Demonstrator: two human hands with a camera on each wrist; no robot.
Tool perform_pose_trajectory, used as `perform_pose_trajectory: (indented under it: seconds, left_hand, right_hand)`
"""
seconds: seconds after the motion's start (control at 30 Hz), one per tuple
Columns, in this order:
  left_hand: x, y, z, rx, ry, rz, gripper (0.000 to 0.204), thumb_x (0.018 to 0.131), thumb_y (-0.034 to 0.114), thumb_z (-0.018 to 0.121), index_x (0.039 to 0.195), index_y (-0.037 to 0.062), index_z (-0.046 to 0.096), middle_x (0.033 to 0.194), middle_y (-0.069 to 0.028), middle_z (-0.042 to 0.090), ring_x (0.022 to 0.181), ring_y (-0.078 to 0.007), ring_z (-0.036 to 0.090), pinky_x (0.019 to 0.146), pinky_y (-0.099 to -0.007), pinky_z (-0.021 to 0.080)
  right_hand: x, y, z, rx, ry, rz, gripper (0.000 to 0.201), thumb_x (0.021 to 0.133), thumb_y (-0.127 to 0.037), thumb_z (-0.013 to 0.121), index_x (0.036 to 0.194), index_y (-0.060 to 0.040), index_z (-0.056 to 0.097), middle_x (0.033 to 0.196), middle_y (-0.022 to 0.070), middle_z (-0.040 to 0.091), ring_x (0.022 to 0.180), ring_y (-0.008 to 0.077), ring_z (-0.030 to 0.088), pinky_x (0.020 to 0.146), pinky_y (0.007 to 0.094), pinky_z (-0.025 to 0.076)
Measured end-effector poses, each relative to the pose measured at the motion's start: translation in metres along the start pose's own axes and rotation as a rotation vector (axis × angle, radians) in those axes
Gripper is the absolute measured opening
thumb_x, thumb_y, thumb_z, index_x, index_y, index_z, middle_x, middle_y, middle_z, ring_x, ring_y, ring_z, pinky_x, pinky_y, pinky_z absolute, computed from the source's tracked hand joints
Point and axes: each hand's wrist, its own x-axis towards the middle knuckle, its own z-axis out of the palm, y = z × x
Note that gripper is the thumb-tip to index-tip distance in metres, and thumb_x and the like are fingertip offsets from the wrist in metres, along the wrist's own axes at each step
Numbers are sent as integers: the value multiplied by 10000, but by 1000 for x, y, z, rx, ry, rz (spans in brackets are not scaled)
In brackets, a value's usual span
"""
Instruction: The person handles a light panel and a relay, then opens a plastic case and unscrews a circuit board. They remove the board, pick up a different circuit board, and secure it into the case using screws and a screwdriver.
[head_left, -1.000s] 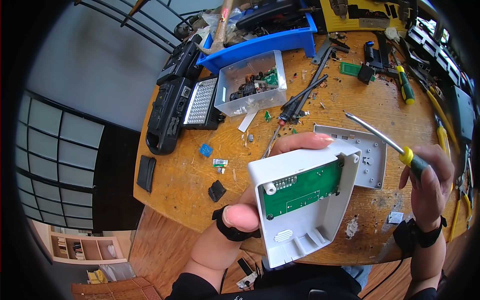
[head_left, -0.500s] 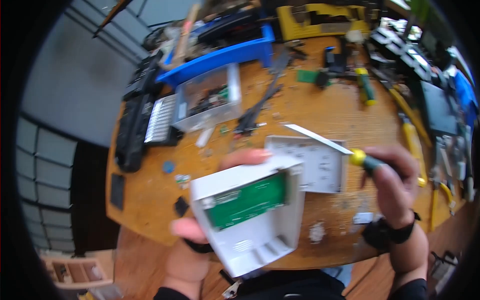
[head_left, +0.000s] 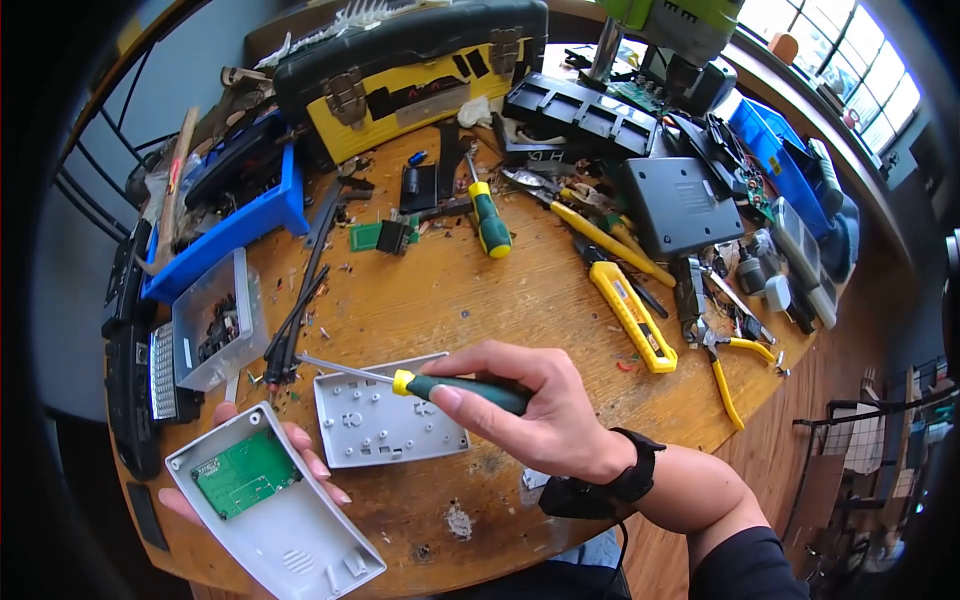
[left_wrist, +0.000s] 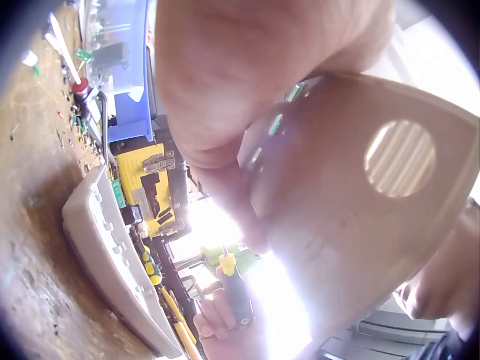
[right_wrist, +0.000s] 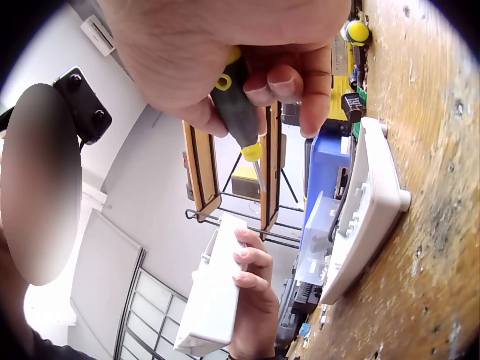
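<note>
My left hand [head_left: 312, 465] grips a white plastic housing [head_left: 290, 535] from beneath, its open side facing up. Inside the housing sits a green circuit board [head_left: 248, 474]. In the left wrist view the housing's outer face [left_wrist: 330, 202] shows a round vent. My right hand [head_left: 540, 405] holds a screwdriver [head_left: 470, 391] with a green and yellow handle, its shaft pointing left above a flat white cover [head_left: 390, 425]. That cover lies on the table with its posts up. In the right wrist view, the screwdriver [right_wrist: 238, 105] is well apart from the housing [right_wrist: 214, 289].
A clear bin [head_left: 215, 325] of parts and a blue tray [head_left: 235, 235] stand at the left. At the back is a yellow-black toolbox [head_left: 410, 90]. Another screwdriver [head_left: 488, 222], a yellow utility knife [head_left: 633, 317] and pliers [head_left: 728, 365] lie on the wooden table [head_left: 530, 310].
The head view has swung right. The housing, in my left hand, now appears lower and tilted differently. My right hand has come in over the flat cover, still holding the screwdriver.
</note>
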Motion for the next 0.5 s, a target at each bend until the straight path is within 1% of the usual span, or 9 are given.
perform_pose_trajectory:
  seconds: [0.07, 0.1, 0.13, 0.2, 0.23, 0.37, 0.43, 0.5]
  left_hand:
    - [3, 6, -13, -48, -70, -58, 912, 801, 810, 384, 1490, 223, 269, 1243, -361, 443, 1052, -497, 566, 707, -672, 519]
    - [6, 9, -21, -75, -136, -98, 880, 808, 797, 402, 1484, 249, 272, 1291, -350, 411, 1096, -510, 538, 756, -717, 479]
    - [7, 11, -27, -74, -139, -101, 880, 808, 797, 402, 1484, 249, 272, 1291, -350, 411, 1096, -510, 538, 756, -717, 479]
    - [8, 15, -36, -75, -117, -158, 860, 813, 791, 406, 1481, 268, 264, 1312, -337, 392, 1120, -514, 520, 792, -731, 456]
    - [8, 16, -40, -74, -115, -161, 860, 813, 791, 406, 1481, 268, 264, 1312, -337, 392, 1120, -514, 520, 792, -731, 456]
    - [12, 18, -47, -72, -55, -187, 845, 817, 784, 412, 1474, 273, 265, 1300, -322, 405, 1108, -515, 525, 788, -735, 454]
    - [12, 18, -46, -54, -39, -182, 836, 819, 781, 416, 1466, 271, 274, 1295, -317, 409, 1101, -515, 528, 785, -736, 455]
    - [12, 18, -39, -64, 47, -195, 826, 836, 771, 394, 1472, 274, 214, 1279, -277, 421, 1068, -457, 536, 758, -685, 492]
  right_hand:
    - [2, 2, 0, 1, 12, 13, 269, 899, -196, 673, 1074, 8, 676, 859, 69, 702, 743, 70, 617, 657, 220, 483]
    - [3, 7, 2, -14, 89, -78, 233, 883, -190, 674, 1007, 7, 687, 696, 87, 646, 600, 108, 594, 543, 255, 457]
    - [4, 8, 1, -14, 93, -78, 233, 883, -190, 674, 1007, 7, 687, 696, 87, 646, 600, 108, 594, 543, 255, 457]
    - [8, 7, -1, -107, 173, -167, 216, 879, -182, 673, 985, 6, 683, 734, 121, 662, 616, 165, 634, 563, 283, 486]
    - [10, 3, -4, -152, 172, -117, 202, 875, -176, 674, 965, 5, 677, 765, 147, 666, 634, 223, 656, 581, 304, 505]
    - [16, 5, -14, -247, 219, -77, 196, 869, -174, 675, 958, 1, 674, 769, 143, 665, 636, 240, 657, 577, 312, 505]
    - [19, 4, -17, -302, 236, -23, 196, 864, -175, 675, 952, -1, 670, 782, 144, 669, 646, 264, 659, 575, 324, 507]
    - [22, 7, -19, -319, 242, -16, 194, 864, -176, 674, 952, -3, 671, 786, 143, 670, 646, 268, 657, 574, 327, 507]
